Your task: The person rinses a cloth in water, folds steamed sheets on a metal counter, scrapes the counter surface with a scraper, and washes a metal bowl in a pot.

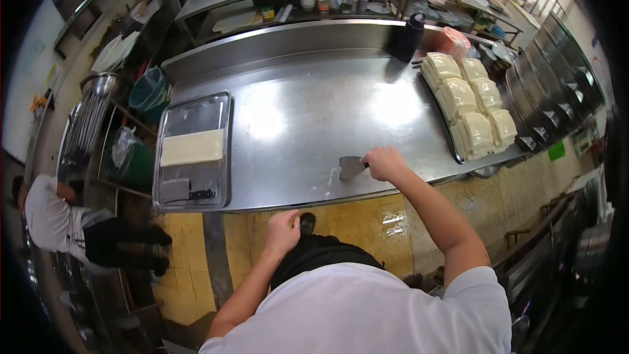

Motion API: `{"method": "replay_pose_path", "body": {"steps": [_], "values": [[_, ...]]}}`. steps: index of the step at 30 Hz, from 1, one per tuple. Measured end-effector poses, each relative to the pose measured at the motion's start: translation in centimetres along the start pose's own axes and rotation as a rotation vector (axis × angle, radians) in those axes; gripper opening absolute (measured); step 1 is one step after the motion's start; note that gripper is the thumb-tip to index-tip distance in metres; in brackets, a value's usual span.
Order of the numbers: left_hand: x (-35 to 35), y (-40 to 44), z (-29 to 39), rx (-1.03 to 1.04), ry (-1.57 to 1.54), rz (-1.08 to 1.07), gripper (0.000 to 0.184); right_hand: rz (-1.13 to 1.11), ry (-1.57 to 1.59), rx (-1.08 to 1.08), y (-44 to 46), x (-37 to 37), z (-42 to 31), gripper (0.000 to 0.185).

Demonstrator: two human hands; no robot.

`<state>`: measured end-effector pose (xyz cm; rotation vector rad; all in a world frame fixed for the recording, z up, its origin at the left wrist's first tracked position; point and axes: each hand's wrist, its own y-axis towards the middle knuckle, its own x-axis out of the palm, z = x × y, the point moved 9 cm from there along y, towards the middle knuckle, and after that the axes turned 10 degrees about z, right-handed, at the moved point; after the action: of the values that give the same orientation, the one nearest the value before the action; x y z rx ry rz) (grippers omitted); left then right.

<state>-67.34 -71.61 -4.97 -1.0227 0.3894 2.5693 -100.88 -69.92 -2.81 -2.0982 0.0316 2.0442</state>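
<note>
Clamping scraper (351, 168), right hand (386, 164) aims it toward nine o'clock, seemingly for tabletop (295, 131) contact; left hand (283, 231) curled, grip unclear.

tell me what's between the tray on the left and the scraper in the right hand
The head view shows steel tabletop between the tray and the scraper, with a little whitish residue right beside the scraper.

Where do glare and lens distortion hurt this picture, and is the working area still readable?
Head view: two white glare patches wash out parts of the long silver steel table; head view: wide-angle distortion bends its edges, with black corners; head view: the right hand and the flat grey metal-bladed scraper sit outside the glare, their outlines readable.
</note>
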Motion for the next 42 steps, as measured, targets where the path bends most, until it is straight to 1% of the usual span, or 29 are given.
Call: {"method": "replay_pose_path", "body": {"steps": [3, 7, 10, 13, 15, 18, 19, 22, 23, 27, 31, 34, 37, 39, 41, 42], "values": [[-0.9, -1.6, 0.1, -0.044, 0.027, 0.016, 0.025, 0.023, -0.057, -0.206, 2.3, -0.6, -2.3, 0.035], [-1.3, -2.6, 0.1, -0.075, 0.056, 0.017, 0.024, 0.048, -0.114, -0.449, 2.5, -0.8, -5.4, 0.036], [-1.3, -2.7, 0.0, -0.06, 0.041, 0.026, 0.025, -0.009, -0.125, -0.496, 1.1, -0.3, -6.4, 0.038], [-1.3, -2.1, -0.4, -0.046, 0.011, 0.045, 0.025, 0.028, -0.093, -0.385, -1.3, -1.9, -5.9, 0.036], [-1.5, -1.6, -0.6, -0.056, -0.008, 0.051, 0.025, -0.013, -0.102, -0.285, -3.2, -2.4, -5.3, 0.036], [-1.7, -0.7, -1.4, -0.033, -0.007, 0.031, 0.025, -0.061, -0.03, -0.132, -5.2, 0.3, -5.1, 0.033], [-1.7, -0.4, -2.0, -0.031, -0.02, 0.024, 0.025, -0.076, 0.006, -0.08, -5.7, 0.8, -5.4, 0.031], [-1.8, 0.6, -3.4, -0.011, -0.06, 0.017, 0.025, -0.092, 0.034, -0.049, -6.4, 0.4, -8.7, 0.029], [-2.1, 1.0, -3.7, 0.005, -0.072, 0.023, 0.024, -0.08, 0.06, -0.014, -6.1, 0.8, -9.5, 0.028], [-3.3, 3.0, -4.6, 0.022, -0.074, 0.022, 0.023, -0.051, 0.143, 0.065, -4.2, 2.3, -13.5, 0.032], [-4.0, 5.1, -6.5, 0.048, -0.095, 0.04, 0.023, 0.132, 0.43, 0.209, -2.7, 3.3, -16.1, 0.036], [-4.8, 6.1, -7.7, 0.047, -0.098, 0.046, 0.024, 0.266, 0.585, 0.314, -3.7, 3.0, -15.1, 0.038], [-4.9, 6.9, -8.7, 0.038, -0.092, 0.023, 0.025, 0.287, 0.651, 0.422, -5.4, 3.0, -10.6, 0.039], [-5.0, 7.3, -9.1, 0.023, -0.098, -0.003, 0.025, 0.286, 0.567, 0.51, -7.1, 2.3, -6.4, 0.04], [-5.0, 7.6, -9.2, 0.012, -0.11, -0.012, 0.025, 0.214, 0.416, 0.624, -8.9, 0.0, -2.8, 0.041], [-5.0, 7.6, -9.2, 0.005, -0.114, -0.014, 0.025, 0.178, 0.327, 0.617, -9.5, -0.6, -1.0, 0.04]]}}
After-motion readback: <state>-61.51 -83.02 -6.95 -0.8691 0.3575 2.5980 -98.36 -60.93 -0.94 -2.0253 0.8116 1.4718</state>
